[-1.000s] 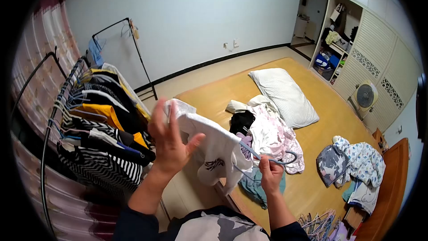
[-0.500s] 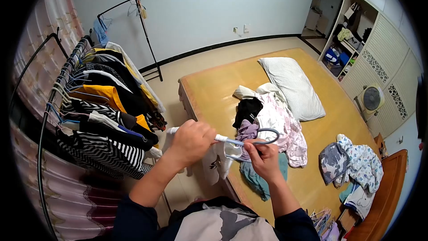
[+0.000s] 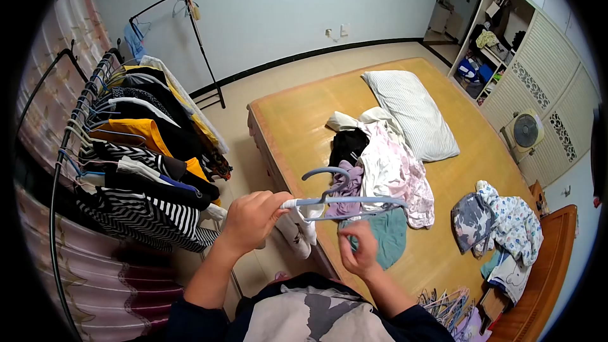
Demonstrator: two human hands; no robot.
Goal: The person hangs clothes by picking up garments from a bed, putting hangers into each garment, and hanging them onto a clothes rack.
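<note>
My left hand (image 3: 256,220) is closed round one end of a blue-grey clothes hanger (image 3: 373,201), where white cloth is bunched over the bar. A white garment (image 3: 294,234) with a dark print hangs from that end, partly behind the hand. The hanger's hook arches up at the middle, and its other arm reaches bare to the right. Just below that arm, my right hand (image 3: 361,250) is apart from the hanger, its fingers curled and nothing seen in them. Behind the hanger lie a purple garment (image 3: 345,187) and a green garment (image 3: 387,237) on the bed.
To the left stands a black clothes rack (image 3: 54,196) full of hung garments. On the bed (image 3: 285,126) are a striped pillow (image 3: 411,114), more heaped clothes (image 3: 386,164) and a patterned pile (image 3: 506,221). Loose hangers (image 3: 446,310) lie near the headboard (image 3: 544,278).
My right hand has let go of the hanger and dropped slightly down and left. The hanger has turned, its hook now upward instead of toward the right. My left hand has shifted a little left.
</note>
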